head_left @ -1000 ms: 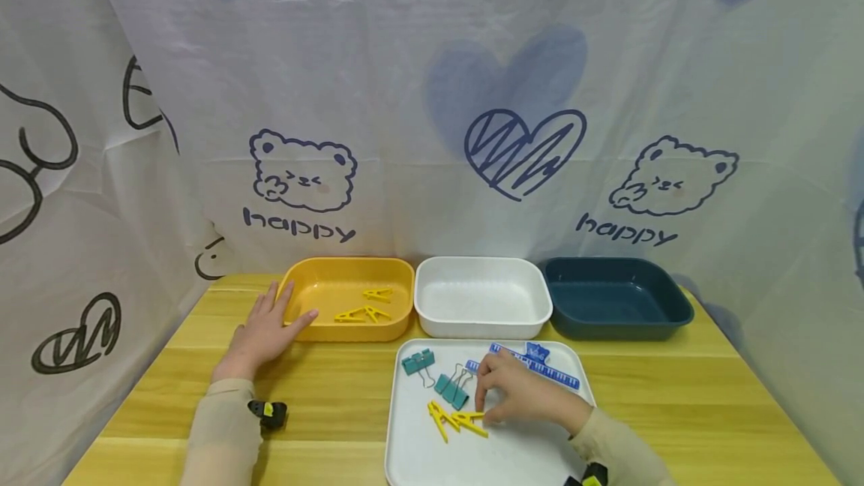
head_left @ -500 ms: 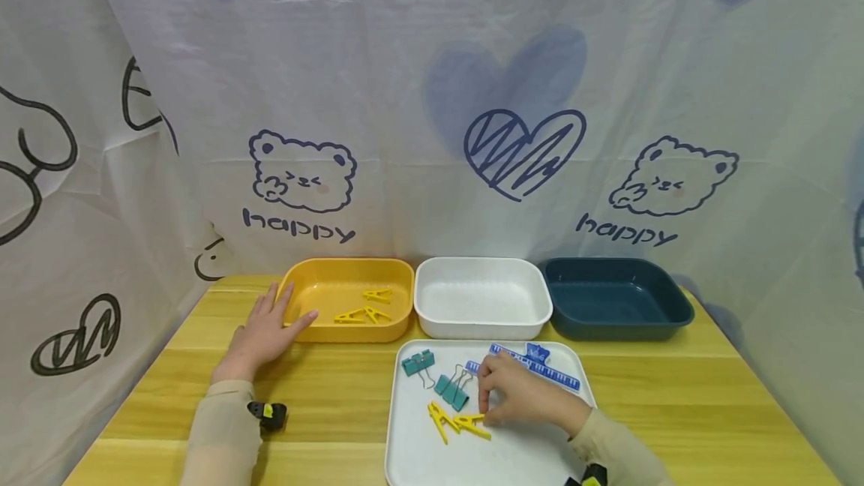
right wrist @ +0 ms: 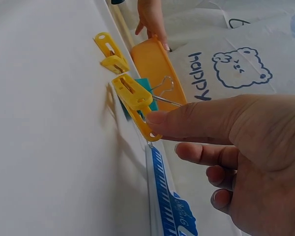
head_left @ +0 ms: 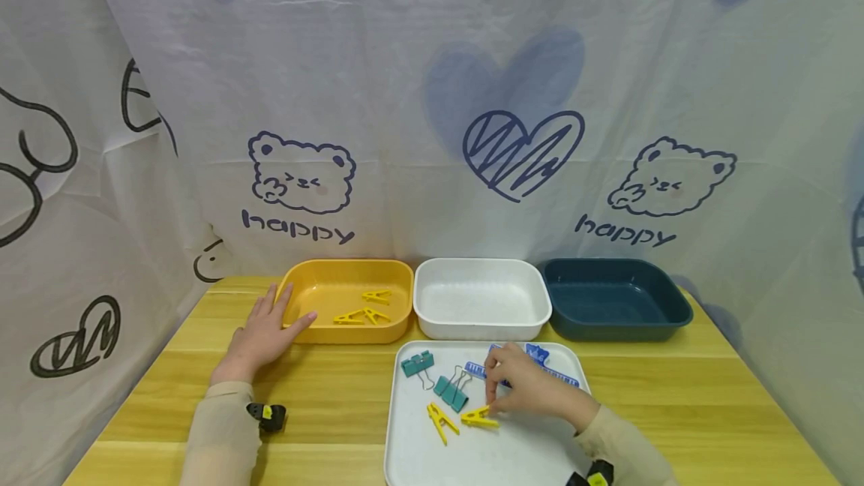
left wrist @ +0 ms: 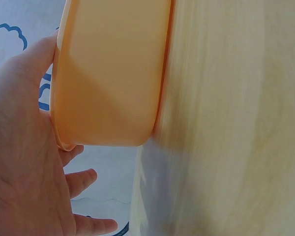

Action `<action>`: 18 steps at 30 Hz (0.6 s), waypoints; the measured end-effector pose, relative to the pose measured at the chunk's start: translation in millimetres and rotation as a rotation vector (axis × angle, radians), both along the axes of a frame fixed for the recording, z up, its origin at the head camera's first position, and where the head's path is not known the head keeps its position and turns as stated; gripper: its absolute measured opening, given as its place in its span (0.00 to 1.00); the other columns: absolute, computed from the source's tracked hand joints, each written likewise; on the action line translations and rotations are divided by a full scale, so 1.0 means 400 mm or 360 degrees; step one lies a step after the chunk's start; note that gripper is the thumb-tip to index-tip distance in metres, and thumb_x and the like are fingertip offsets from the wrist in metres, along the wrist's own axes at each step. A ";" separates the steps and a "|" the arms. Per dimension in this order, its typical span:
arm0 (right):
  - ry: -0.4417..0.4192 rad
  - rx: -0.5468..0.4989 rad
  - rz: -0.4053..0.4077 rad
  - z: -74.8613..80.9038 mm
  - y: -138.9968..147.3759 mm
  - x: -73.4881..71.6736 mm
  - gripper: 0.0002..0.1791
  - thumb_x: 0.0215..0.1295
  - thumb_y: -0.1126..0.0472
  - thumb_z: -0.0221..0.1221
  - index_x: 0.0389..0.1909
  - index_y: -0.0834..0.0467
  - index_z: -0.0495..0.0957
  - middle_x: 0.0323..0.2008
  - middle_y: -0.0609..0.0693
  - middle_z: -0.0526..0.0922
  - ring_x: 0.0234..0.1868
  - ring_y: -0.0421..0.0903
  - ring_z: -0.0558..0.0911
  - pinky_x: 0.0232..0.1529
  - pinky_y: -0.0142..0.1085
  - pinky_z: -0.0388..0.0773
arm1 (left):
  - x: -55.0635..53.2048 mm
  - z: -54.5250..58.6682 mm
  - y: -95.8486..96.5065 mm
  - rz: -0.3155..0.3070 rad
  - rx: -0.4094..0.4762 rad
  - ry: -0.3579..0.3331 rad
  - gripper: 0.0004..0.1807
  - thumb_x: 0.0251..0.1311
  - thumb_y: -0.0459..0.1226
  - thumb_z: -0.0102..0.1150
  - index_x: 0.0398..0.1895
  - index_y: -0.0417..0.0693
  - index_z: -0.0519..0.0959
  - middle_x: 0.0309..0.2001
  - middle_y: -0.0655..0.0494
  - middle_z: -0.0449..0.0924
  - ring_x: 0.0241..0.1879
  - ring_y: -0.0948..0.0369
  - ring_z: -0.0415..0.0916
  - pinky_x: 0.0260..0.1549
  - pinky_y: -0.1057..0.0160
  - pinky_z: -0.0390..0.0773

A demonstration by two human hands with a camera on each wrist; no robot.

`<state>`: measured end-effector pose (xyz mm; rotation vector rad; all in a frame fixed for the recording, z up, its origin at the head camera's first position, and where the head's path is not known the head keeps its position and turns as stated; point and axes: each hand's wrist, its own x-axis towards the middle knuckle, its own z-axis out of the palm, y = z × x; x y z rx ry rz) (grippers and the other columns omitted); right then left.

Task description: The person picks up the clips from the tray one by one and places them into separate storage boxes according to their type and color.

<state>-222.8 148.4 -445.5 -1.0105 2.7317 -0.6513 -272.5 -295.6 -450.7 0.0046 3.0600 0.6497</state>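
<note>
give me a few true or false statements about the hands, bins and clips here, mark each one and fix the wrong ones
1. The left hand touches the yellow bin. True.
2. The white bin stands between the yellow bin and the dark bin. True.
3. The yellow bin holds five clips. False: three yellow clips lie in it.
4. The right hand pinches a yellow clip. True.
5. Two teal binder clips lie in the white bin. False: they lie on the white tray.
</note>
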 end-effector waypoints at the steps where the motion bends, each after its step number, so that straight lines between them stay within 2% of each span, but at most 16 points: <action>1: 0.0006 -0.0005 0.0003 0.002 0.002 -0.001 0.09 0.49 0.55 0.73 0.20 0.43 0.81 0.35 0.38 0.71 0.41 0.39 0.62 0.41 0.31 0.63 | 0.000 0.000 0.000 0.0000 0.0000 0.0000 0.54 0.61 0.73 0.34 0.79 0.49 0.39 0.78 0.37 0.33 0.75 0.34 0.35 0.59 0.20 0.48; 8: 0.0041 -0.0027 0.0003 0.025 0.014 -0.001 0.09 0.50 0.53 0.73 0.20 0.43 0.82 0.36 0.39 0.71 0.42 0.40 0.63 0.42 0.33 0.63 | 0.000 0.001 0.001 0.0000 -0.0002 0.0003 0.54 0.61 0.73 0.34 0.79 0.49 0.39 0.78 0.37 0.33 0.75 0.34 0.35 0.60 0.20 0.48; 18: 0.0117 -0.0081 -0.0060 0.058 0.034 0.003 0.08 0.52 0.57 0.72 0.21 0.45 0.82 0.38 0.42 0.74 0.45 0.42 0.65 0.46 0.38 0.67 | 0.002 0.003 0.003 0.0001 -0.0003 0.0001 0.53 0.62 0.73 0.34 0.79 0.49 0.39 0.78 0.37 0.34 0.75 0.34 0.35 0.60 0.20 0.49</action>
